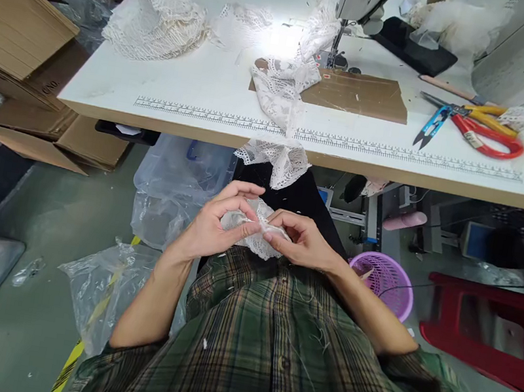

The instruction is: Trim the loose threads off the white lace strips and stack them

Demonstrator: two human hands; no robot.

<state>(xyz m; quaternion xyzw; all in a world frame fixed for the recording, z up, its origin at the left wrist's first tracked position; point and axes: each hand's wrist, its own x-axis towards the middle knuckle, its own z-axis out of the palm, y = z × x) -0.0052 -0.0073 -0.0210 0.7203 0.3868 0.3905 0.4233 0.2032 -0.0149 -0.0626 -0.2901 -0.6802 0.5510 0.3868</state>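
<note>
Pinching a white lace piece (261,249) mid-frame, below the worktop (184,88), with left fingers (243,229) and right fingers (279,244) narrowed on it; seemingly adjusting a fold, which calls for light, even tension.

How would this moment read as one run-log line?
left hand: pinching white openwork lace | right hand: pinching same lace | location: above lap | nearby: white table with printed ruler, red-handled metal scissors

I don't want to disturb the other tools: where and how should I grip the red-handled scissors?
Probably by the red handle at its right end, from above, on the side facing the table's front edge. It lies flat there, while blue snips and a yellow-handled tool crowd its other end.
</note>
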